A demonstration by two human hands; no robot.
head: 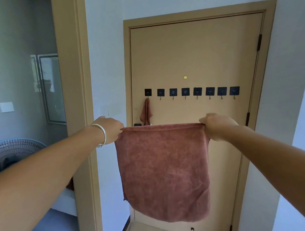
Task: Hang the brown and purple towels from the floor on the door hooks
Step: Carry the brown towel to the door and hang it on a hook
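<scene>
I hold a reddish-brown towel (164, 169) stretched flat in front of the tan door (194, 52). My left hand (108, 129) pinches its upper left corner and my right hand (216, 125) pinches its upper right corner. The towel hangs down from its top edge, below the row of black square hooks (198, 92) across the door. Another brown towel (146, 113) hangs bunched from the leftmost hook (148, 92). The other hooks are bare. No purple towel is in view.
A tan door frame post (77, 101) stands at the left, with a second room behind it holding a fan (15, 152) and a wall switch (6, 107). White walls flank the door. A door stop (192, 229) sits low on the door.
</scene>
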